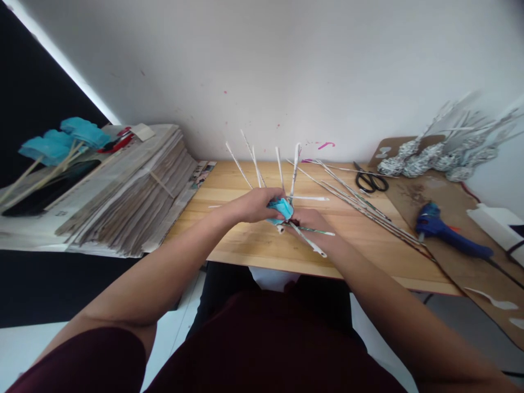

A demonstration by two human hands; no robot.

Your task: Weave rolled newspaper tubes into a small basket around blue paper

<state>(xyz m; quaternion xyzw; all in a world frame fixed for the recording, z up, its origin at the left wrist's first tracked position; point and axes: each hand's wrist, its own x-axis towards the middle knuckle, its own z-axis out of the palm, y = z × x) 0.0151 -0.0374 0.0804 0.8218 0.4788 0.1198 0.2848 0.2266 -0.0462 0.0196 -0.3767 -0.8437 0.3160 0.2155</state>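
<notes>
A piece made of white rolled-paper sticks (295, 169) is held just above the wooden table. Its sticks point up, back and toward me, and a light-blue crumpled piece (282, 207), like crepe paper or thin cloth, is at its middle. My left hand (262, 204) is closed on the blue piece, thumb and fingers pinching its left side. On the right, my right hand (308, 219) is closed around the lower part of the stick piece, with most of its fingers hidden behind the sticks and blue piece.
Loose rolled-paper sticks (356, 204) and black scissors (370, 179) lie at right on the table (237, 240). Beyond are a blue glue gun (450, 232) on brown cardboard and several wrapped paper bulbs (421, 162). Stacked newspapers (139, 191) and blue flower-like pieces (61, 143) stand left.
</notes>
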